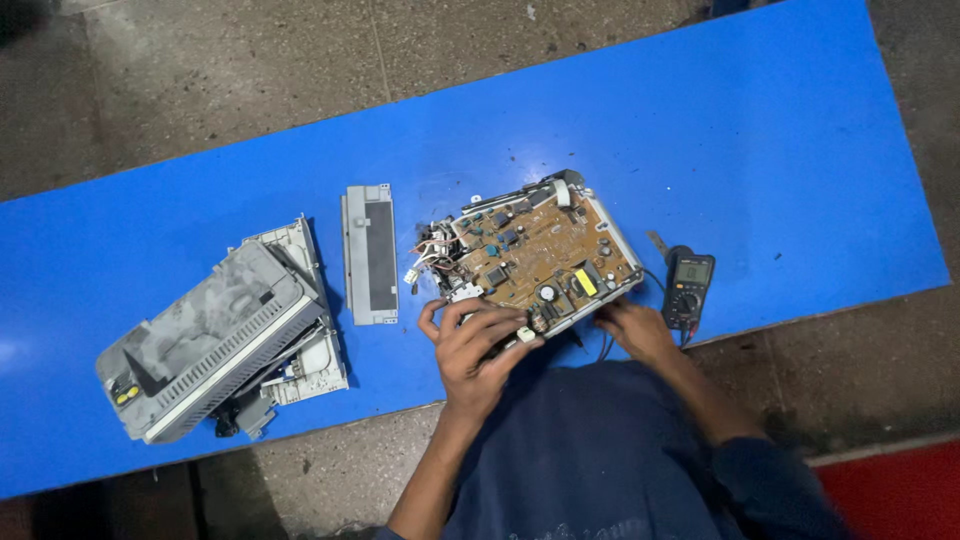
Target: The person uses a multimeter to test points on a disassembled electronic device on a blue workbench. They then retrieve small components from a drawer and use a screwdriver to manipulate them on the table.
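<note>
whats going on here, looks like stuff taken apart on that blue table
A person in dark blue clothes leans over a blue table with both hands on a brown circuit board in a pale frame. The left hand grips its near edge, by a bundle of wires; the right hand rests at its near right corner. A black multimeter lies just right of the board. Further left lie a grey panel and a grey machine housing, tipped on its side.
</note>
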